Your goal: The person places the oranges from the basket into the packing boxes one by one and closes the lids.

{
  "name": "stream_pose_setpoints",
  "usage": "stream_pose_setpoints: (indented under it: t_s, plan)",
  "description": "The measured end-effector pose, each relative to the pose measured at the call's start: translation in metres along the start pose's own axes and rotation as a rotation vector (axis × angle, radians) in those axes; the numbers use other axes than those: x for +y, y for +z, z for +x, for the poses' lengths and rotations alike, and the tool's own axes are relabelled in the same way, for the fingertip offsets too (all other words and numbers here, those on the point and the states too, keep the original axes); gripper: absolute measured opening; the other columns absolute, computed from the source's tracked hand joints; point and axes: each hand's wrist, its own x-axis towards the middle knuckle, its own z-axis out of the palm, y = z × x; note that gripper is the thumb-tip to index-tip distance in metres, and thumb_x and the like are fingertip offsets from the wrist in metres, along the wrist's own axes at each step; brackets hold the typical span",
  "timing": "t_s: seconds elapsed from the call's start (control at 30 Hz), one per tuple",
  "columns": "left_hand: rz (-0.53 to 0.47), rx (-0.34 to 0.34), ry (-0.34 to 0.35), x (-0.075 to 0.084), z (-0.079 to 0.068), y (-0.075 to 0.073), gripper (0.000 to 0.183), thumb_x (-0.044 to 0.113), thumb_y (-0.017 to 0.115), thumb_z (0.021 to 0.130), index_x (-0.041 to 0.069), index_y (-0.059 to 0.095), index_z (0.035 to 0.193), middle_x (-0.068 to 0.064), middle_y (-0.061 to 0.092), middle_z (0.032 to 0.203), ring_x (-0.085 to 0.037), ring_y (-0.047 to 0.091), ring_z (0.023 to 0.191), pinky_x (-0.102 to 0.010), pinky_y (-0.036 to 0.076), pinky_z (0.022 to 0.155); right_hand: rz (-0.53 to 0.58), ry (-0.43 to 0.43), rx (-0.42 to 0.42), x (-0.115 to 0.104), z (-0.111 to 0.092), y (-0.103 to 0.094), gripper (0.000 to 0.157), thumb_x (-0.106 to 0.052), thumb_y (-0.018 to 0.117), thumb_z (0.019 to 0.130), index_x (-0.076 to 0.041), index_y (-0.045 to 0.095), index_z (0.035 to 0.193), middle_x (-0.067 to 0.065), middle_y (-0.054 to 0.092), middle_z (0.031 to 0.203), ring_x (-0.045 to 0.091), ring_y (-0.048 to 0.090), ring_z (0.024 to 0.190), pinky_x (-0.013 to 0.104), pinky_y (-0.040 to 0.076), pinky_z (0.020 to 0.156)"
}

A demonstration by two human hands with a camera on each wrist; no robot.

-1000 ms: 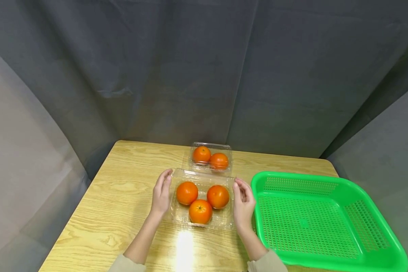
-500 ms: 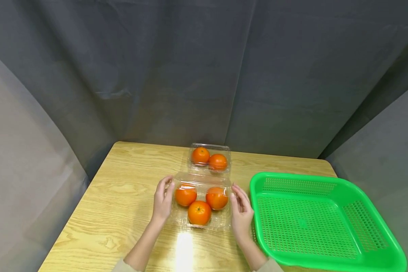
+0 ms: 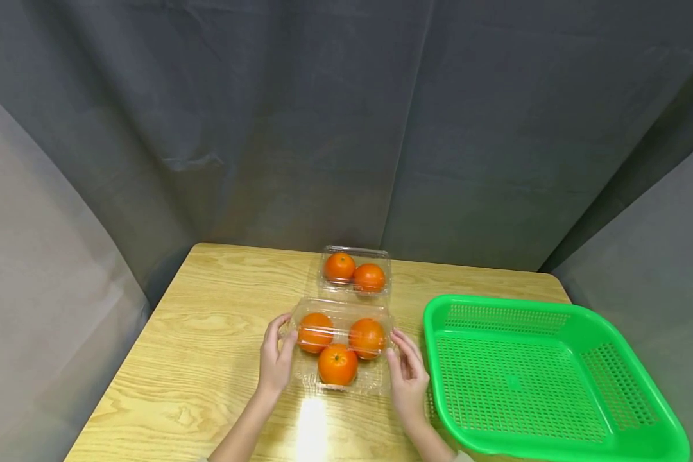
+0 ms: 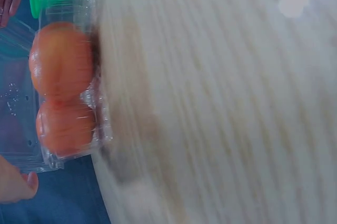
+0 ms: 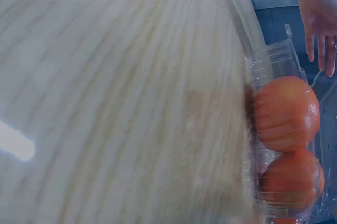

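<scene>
A clear plastic clamshell container (image 3: 306, 380) sits on the table in the head view, with three oranges (image 3: 337, 364) in its base. Its hinged lid (image 3: 344, 309) leans partly over the two far oranges. My left hand (image 3: 275, 362) holds the lid's left edge between thumb and fingers. At the right edge, my right hand (image 3: 409, 378) does the same. The left wrist view catches my left thumb (image 4: 18, 183) beside the lid and two oranges (image 4: 62, 58) through the plastic. In the right wrist view, my left hand (image 5: 320, 18) shows with fingers fairly straight.
Behind stands another clear container (image 3: 355, 250) holding two oranges (image 3: 369, 277). A large green plastic basket (image 3: 514, 443) lies right of my right hand, close to it. A grey curtain (image 3: 300, 128) hangs past the far edge of the wooden table (image 3: 208, 340).
The lid has tilted forward and down towards me, over the two far oranges. Both hands have come slightly nearer with it. The oranges, far container and basket stay in place.
</scene>
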Motion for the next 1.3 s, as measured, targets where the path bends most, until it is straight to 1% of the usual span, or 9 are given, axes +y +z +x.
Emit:
stream_pose_setpoints:
  t_s: [0.1, 0.17, 0.4, 0.5, 0.7, 0.83, 1.13, 1.2, 1.3]
  plan:
    - [-0.018, 0.004, 0.005, -0.004, -0.004, 0.000, 0.035, -0.003, 0.047, 0.088, -0.015, 0.045, 0.120, -0.031, 0.048, 0.122, -0.043, 0.044, 0.111, -0.047, 0.037, 0.087, 0.029, -0.047, -0.020, 0.009, -0.005, -0.004, 0.030, 0.027, 0.047, 0.077, 0.023, 0.050, 0.106, 0.035, 0.046, 0.117, 0.018, 0.047, 0.119, 0.024, 0.033, 0.100]
    - [-0.016, 0.001, 0.010, -0.009, -0.008, 0.001, 0.036, -0.004, 0.047, 0.086, -0.014, 0.044, 0.121, -0.029, 0.047, 0.124, -0.041, 0.045, 0.111, -0.045, 0.038, 0.086, 0.039, -0.078, -0.033, 0.013, -0.008, -0.006, 0.031, 0.028, 0.047, 0.075, 0.023, 0.050, 0.106, 0.035, 0.046, 0.117, 0.020, 0.047, 0.119, 0.025, 0.032, 0.101]
    - [-0.012, 0.012, 0.055, -0.050, -0.017, 0.007, 0.041, -0.011, 0.047, 0.081, -0.009, 0.045, 0.122, -0.023, 0.047, 0.127, -0.034, 0.042, 0.120, -0.053, 0.035, 0.092, 0.024, -0.082, -0.064, 0.012, -0.017, -0.010, 0.034, 0.033, 0.048, 0.069, 0.025, 0.050, 0.102, 0.040, 0.043, 0.112, 0.021, 0.047, 0.118, 0.027, 0.032, 0.101]
    - [-0.003, 0.000, 0.056, -0.059, -0.021, 0.008, 0.044, -0.009, 0.046, 0.081, -0.006, 0.045, 0.124, -0.020, 0.047, 0.130, -0.031, 0.040, 0.123, -0.051, 0.033, 0.096, 0.026, -0.082, -0.078, 0.006, -0.019, -0.009, 0.034, 0.035, 0.048, 0.067, 0.026, 0.049, 0.100, 0.043, 0.041, 0.109, 0.023, 0.047, 0.117, 0.028, 0.031, 0.101]
    - [-0.009, -0.036, 0.061, -0.067, -0.029, 0.007, 0.051, -0.012, 0.047, 0.079, -0.005, 0.041, 0.128, -0.019, 0.041, 0.136, -0.034, 0.033, 0.128, -0.052, 0.024, 0.103, -0.002, -0.102, -0.109, 0.000, -0.023, -0.009, 0.036, 0.036, 0.049, 0.063, 0.025, 0.050, 0.097, 0.043, 0.042, 0.107, 0.024, 0.048, 0.116, 0.029, 0.032, 0.100]
    - [0.057, -0.053, 0.064, -0.072, -0.033, 0.006, 0.052, -0.012, 0.047, 0.078, -0.005, 0.040, 0.129, -0.017, 0.040, 0.137, -0.033, 0.033, 0.129, -0.049, 0.024, 0.103, -0.022, -0.110, -0.126, 0.003, -0.026, -0.011, 0.036, 0.036, 0.049, 0.061, 0.024, 0.051, 0.095, 0.043, 0.043, 0.107, 0.024, 0.049, 0.115, 0.029, 0.033, 0.099]
    - [0.093, -0.085, 0.029, -0.078, -0.039, 0.006, 0.053, -0.009, 0.047, 0.078, -0.006, 0.037, 0.130, -0.014, 0.038, 0.139, -0.033, 0.032, 0.130, -0.048, 0.024, 0.104, -0.015, -0.148, -0.138, 0.008, -0.030, -0.014, 0.038, 0.037, 0.049, 0.058, 0.023, 0.052, 0.093, 0.043, 0.044, 0.105, 0.026, 0.049, 0.114, 0.029, 0.034, 0.099]
    - [0.105, -0.094, 0.027, -0.078, -0.039, 0.006, 0.053, -0.008, 0.048, 0.078, -0.005, 0.037, 0.130, -0.013, 0.038, 0.140, -0.033, 0.032, 0.130, -0.044, 0.024, 0.104, -0.017, -0.162, -0.140, 0.009, -0.030, -0.015, 0.038, 0.037, 0.049, 0.058, 0.023, 0.053, 0.093, 0.042, 0.045, 0.106, 0.027, 0.049, 0.113, 0.029, 0.034, 0.099]
    - [0.110, -0.107, 0.020, -0.079, -0.040, 0.006, 0.053, -0.008, 0.048, 0.079, -0.004, 0.036, 0.130, -0.012, 0.037, 0.140, -0.030, 0.030, 0.131, -0.030, 0.022, 0.107, -0.030, -0.183, -0.142, 0.010, -0.030, -0.015, 0.038, 0.036, 0.050, 0.058, 0.022, 0.053, 0.093, 0.039, 0.047, 0.107, 0.027, 0.050, 0.113, 0.029, 0.034, 0.099]
